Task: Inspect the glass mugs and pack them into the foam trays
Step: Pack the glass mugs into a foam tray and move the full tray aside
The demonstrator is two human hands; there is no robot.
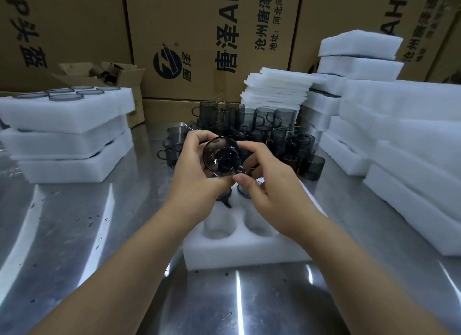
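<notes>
Head view: both hands are raised together above the middle of the table (74, 235), clamped on 1 smoky glass mug (221, 157). The left hand (197, 165) has its fingers curled round the mug's body. The right hand (272, 185) pinches it at the handle side between thumb and fingers. The mug is tilted on its side with 1 round end turned toward the camera; whether that end is the mouth or the base I cannot tell.

Directly below the hands lies a white foam tray (244, 250) with 2 empty round wells at its near end. Farther in, partly hidden by the hands, dark glass sits in 2 more wells.

Behind the hands stands a cluster of loose mugs (249, 125), some stacked on others. At the left is a stack of 3 filled trays (67, 125), with several mug rims showing in the top one. At the right rise more foam trays (399, 135), and beside them, behind the cluster, a pile of thin foam sheets (277, 90). Large printed cardboard boxes (199, 35) line the back, with a small open carton (112, 75) at the far left.
</notes>
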